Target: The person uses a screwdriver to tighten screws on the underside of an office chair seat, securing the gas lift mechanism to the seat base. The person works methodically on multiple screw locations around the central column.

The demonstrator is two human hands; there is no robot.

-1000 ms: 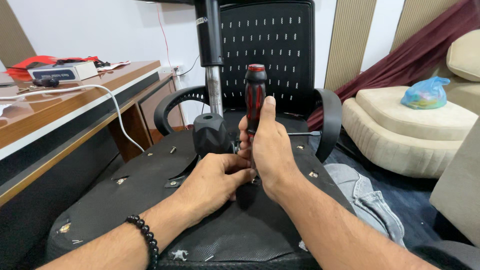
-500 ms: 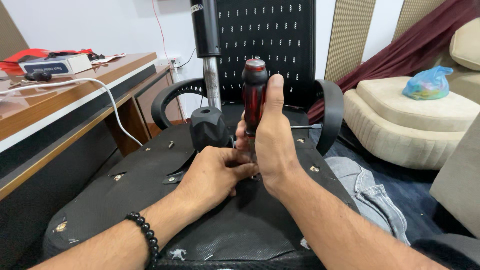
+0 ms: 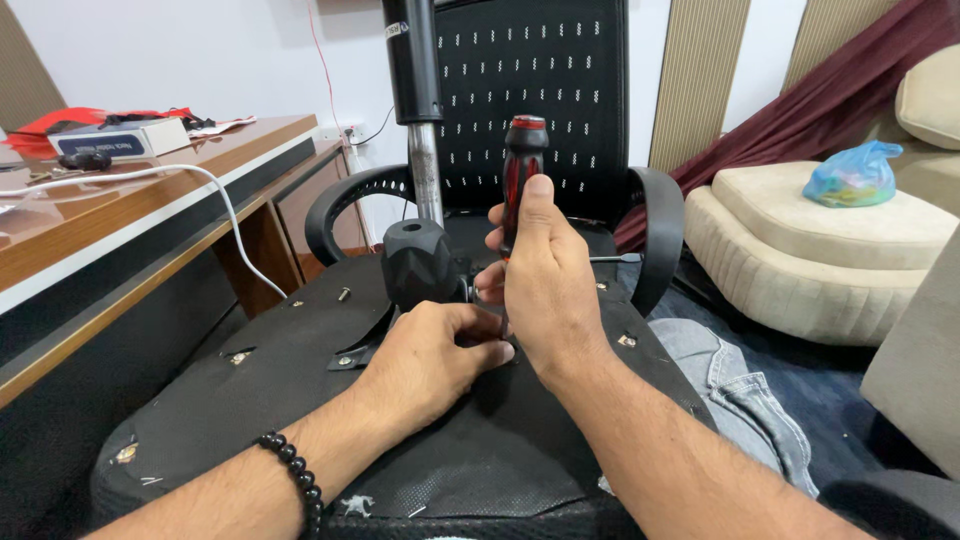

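While the right hand [image 3: 548,290] stands wrapped round the red-and-black screwdriver [image 3: 521,170], the tool's long axis runs almost straight up and down, handle cap at twelve o'clock and the shaft pointing to six, down into the upturned underside of the office chair seat [image 3: 300,400]. The fingers of that hand are closed about the lower part of the handle, thumb laid up along it; the tip itself is hidden behind the hands, so I cannot tell exactly what it meets. The left hand [image 3: 430,360] lies at about eight o'clock from the right, resting low on the black seat fabric, its fingers curled and pinched together right at the foot of the shaft, touching or nearly touching the right hand. Whether it holds a screw or only steadies the tip cannot be made out. A beaded black bracelet [image 3: 295,475] sits on the left wrist.

Both hands meet near the middle of the seat, just at four o'clock from the black mechanism housing [image 3: 420,262], out of which the gas cylinder [image 3: 418,110] rises toward twelve. Beyond, at twelve to one o'clock, stands the perforated chair back [image 3: 550,90], with the curved armrests [image 3: 660,240] to either side. The right hand is the one bearing the tool; the left is the nearer to the seat surface. A wooden bench [image 3: 150,190] runs along at nine to ten o'clock with a white cable [image 3: 225,200] hanging over its edge, and a cream cushioned seat [image 3: 810,250] lies well apart at two o'clock.
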